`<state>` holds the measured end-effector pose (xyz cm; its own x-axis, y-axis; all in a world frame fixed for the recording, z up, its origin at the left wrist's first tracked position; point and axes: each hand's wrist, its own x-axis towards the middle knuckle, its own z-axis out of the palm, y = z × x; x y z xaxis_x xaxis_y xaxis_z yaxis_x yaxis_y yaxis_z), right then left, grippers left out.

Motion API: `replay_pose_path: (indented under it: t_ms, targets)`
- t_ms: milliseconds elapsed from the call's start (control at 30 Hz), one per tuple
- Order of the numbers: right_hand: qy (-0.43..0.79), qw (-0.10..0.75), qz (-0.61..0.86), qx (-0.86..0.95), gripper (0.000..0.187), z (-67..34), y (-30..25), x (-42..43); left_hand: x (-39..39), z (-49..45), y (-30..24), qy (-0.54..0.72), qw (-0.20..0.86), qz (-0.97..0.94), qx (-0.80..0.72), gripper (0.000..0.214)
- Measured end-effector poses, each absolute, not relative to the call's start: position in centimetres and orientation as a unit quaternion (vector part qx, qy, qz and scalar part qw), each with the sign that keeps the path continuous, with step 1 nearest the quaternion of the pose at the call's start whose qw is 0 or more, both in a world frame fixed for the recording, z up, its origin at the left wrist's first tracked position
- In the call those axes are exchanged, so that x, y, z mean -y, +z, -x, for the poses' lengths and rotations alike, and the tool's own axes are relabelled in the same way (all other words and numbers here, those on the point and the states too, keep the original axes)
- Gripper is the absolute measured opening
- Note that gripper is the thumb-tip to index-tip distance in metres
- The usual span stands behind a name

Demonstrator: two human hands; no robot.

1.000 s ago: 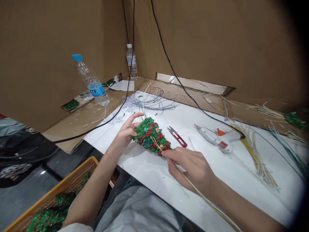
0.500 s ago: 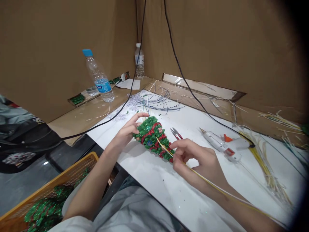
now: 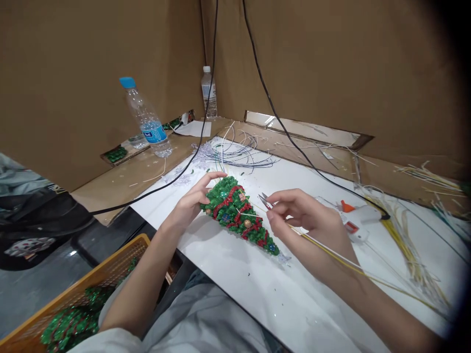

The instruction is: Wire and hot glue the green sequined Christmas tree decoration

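A small green Christmas tree (image 3: 235, 208) with red garland and little ornaments lies tilted over the white board, its pointed end toward me. My left hand (image 3: 193, 198) grips its wide end between thumb and fingers. My right hand (image 3: 307, 223) is closed in a pinch on thin white and yellow strands (image 3: 331, 252), which trail back along the forearm. A white strand end (image 3: 252, 214) runs from the pinch to the tree's front. Just beyond the right fingertips show the blades of small snips (image 3: 263, 200); their handles are hidden behind the hand.
A hot glue gun (image 3: 362, 214) lies to the right, partly hidden by my hand, beside a bundle of strands (image 3: 408, 260). Coiled wires (image 3: 243, 154) lie at the back. Two water bottles (image 3: 153, 131) stand behind. A yellow crate (image 3: 77, 289) holds more trees. A black cable (image 3: 274, 108) hangs across.
My right hand has moved up and away from the tree, drawing the strands with it and uncovering the tree's tip. My left hand keeps its hold on the tree.
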<state>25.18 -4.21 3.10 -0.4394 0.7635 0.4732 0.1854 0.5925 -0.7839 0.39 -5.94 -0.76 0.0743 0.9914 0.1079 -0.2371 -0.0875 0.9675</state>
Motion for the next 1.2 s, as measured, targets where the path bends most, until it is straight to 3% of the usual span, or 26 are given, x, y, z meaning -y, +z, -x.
replay_pose_path:
  t_ms: [333, 767, 1200]
  targets:
    - [0.312, 0.461, 0.284, 0.780, 0.018, -25.37, 2.74, 4.21, 5.98, -0.45, -0.80, 0.562, 0.552, -0.484, -0.382, 0.060]
    - [0.257, 0.413, 0.242, 0.839, 0.019, -25.35, 2.84, 4.23, 5.96, -0.45, -0.84, 0.560, 0.546, -0.484, -0.392, 0.059]
    - [0.070, 0.436, 0.224, 0.869, 0.017, -25.07, 2.48, 4.95, 5.90, -0.29, -1.05, 0.559, 0.543, -0.483, -0.399, 0.061]
